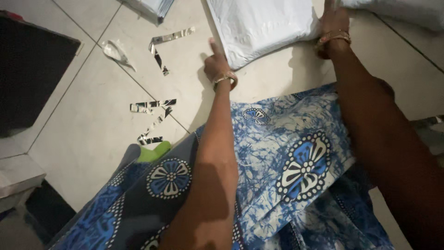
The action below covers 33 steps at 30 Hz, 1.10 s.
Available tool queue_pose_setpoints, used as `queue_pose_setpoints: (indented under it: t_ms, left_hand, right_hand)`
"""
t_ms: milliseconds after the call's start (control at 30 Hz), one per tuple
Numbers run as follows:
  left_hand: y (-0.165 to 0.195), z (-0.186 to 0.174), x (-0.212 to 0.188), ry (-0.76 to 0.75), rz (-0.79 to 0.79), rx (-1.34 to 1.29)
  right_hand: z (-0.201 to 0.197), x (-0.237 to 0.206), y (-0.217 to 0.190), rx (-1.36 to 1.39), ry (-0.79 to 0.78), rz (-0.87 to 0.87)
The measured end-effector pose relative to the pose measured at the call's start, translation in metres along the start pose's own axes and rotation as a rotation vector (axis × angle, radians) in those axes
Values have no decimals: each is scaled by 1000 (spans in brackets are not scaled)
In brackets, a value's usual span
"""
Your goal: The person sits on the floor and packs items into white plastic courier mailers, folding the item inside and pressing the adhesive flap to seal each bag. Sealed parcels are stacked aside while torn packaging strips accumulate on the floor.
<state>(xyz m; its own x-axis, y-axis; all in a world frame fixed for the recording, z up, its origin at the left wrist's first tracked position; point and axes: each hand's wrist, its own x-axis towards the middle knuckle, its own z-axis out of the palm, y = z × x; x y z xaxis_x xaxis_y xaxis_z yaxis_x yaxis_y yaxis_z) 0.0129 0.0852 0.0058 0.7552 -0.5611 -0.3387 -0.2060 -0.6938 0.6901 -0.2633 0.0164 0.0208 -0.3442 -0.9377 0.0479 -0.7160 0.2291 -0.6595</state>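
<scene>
Pale cream floor tiles [88, 125] are spreading across the scene, with thin dark grout lines [74, 74] running diagonally between them. A dark mat [32, 74] is lying at the left edge, covering part of the floor. Shiny silver backing strips [155, 104] are lying scattered on the tiles, and a crumpled clear scrap [115, 52] is resting near them. Light is falling from above, casting soft shadows over the tiles. At lower left a raised pale ledge [18, 173] is sitting beside a darker gap.
</scene>
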Motion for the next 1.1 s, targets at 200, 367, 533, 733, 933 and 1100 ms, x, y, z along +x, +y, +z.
queue_pose_setpoints:
  t_ms: [200, 367, 533, 733, 933, 1100]
  left_hand:
    - [-4, 22, -22, 30, 12, 232]
    - [-7, 30, -38, 82, 11, 218]
    - [-6, 24, -30, 36, 131, 243]
    - [-11, 28, -12, 35, 254, 326]
    - [-15, 32, -3, 29, 306, 373]
    - [-16, 28, -1, -41, 250, 367]
  right_hand:
    - [-1, -14, -5, -190, -95, 5]
    - [-2, -17, -9, -51, -43, -66]
    - [2, -15, -8, -152, 37, -195]
    - [11, -14, -3, -377, 3, -206]
    - [18, -11, 8, -471, 75, -258]
    - [15, -11, 6, -460, -66, -97]
